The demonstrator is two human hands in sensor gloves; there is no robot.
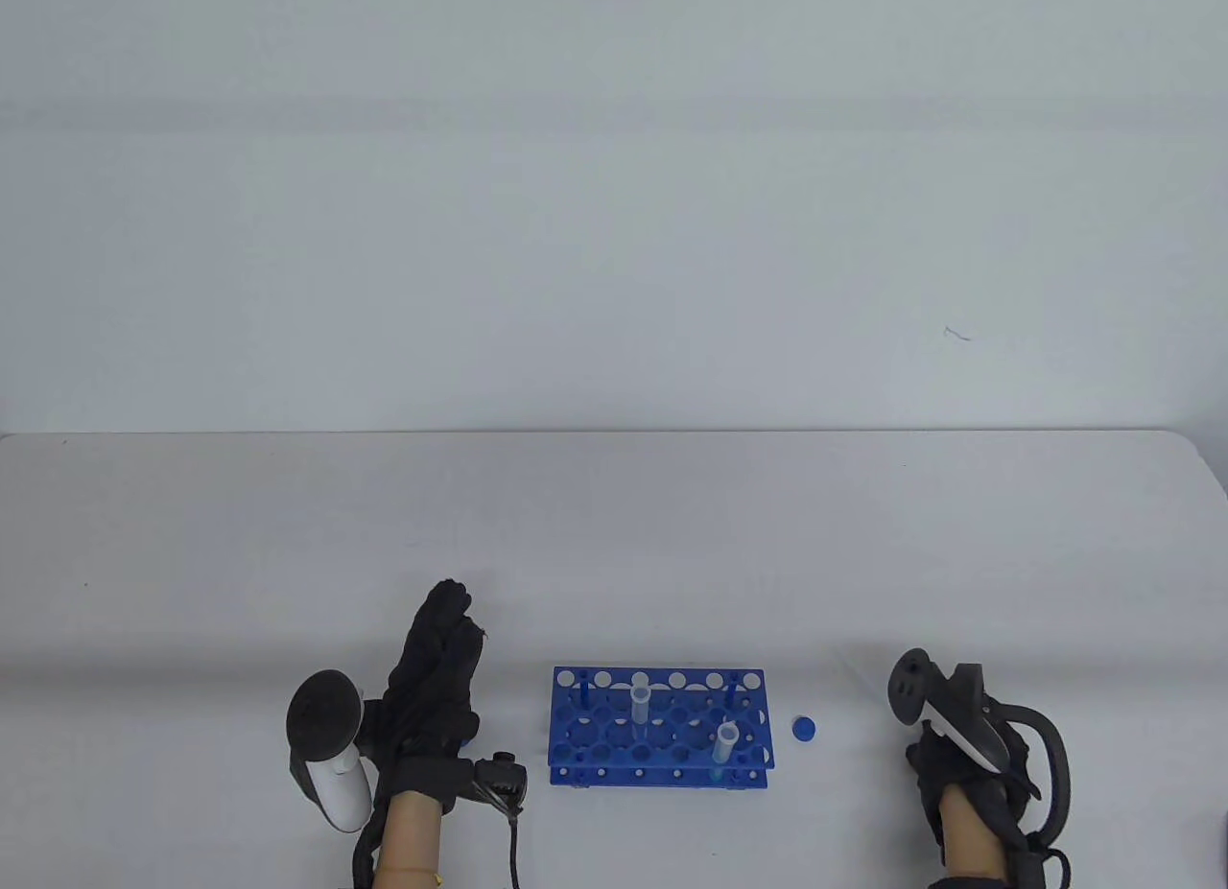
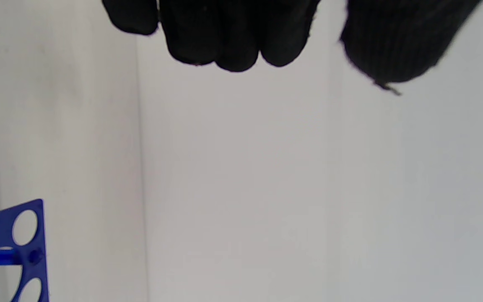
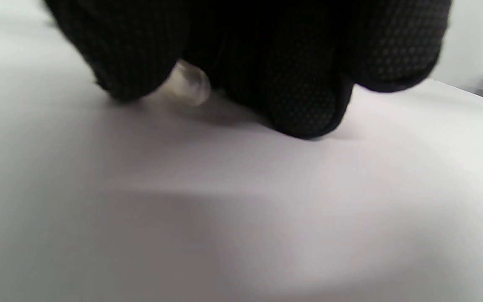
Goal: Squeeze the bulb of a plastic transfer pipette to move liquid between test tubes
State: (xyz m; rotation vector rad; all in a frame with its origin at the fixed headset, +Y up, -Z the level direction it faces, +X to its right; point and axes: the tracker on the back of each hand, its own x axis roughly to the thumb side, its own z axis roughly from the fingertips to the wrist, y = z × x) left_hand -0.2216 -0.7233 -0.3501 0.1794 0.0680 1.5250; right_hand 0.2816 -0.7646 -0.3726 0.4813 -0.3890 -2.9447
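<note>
A blue test tube rack [image 1: 658, 726] stands near the table's front edge with two clear open tubes in it, one near the middle [image 1: 640, 703] and one at the front right [image 1: 725, 741]. A blue cap [image 1: 804, 728] lies just right of the rack. My left hand [image 1: 443, 640] rests left of the rack with the fingers stretched out and holds nothing; in the left wrist view the fingers [image 2: 224, 37] and thumb are apart. My right hand [image 1: 929, 753] is right of the cap, its fingers hidden under the tracker. In the right wrist view it [image 3: 220, 96] curls around a clear pipette bulb [image 3: 188, 86] low at the table.
The white table [image 1: 614, 544] stretches far behind the rack, up to a pale wall. A corner of the rack shows in the left wrist view [image 2: 11, 243]. A cable runs from my left wrist [image 1: 513, 822] to the front edge.
</note>
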